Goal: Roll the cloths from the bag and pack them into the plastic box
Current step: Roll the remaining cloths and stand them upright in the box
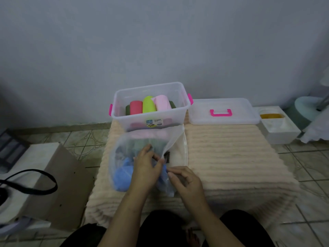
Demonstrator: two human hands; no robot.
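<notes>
both hands (161, 172) pinch a blue cloth (124, 175) at the plastic bag (121, 145) before the box (151, 120).

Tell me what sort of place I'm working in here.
Likely a home floor: tiled floor, a fuzzy peach blanket spread as the work surface, and a plain wall right behind the plastic box.

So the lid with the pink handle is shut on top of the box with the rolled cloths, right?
Not quite. The head view shows the lid with the pink handle lying on the mat to the right of the box, not on top. The box is open, with the rolled cloths inside.
</notes>
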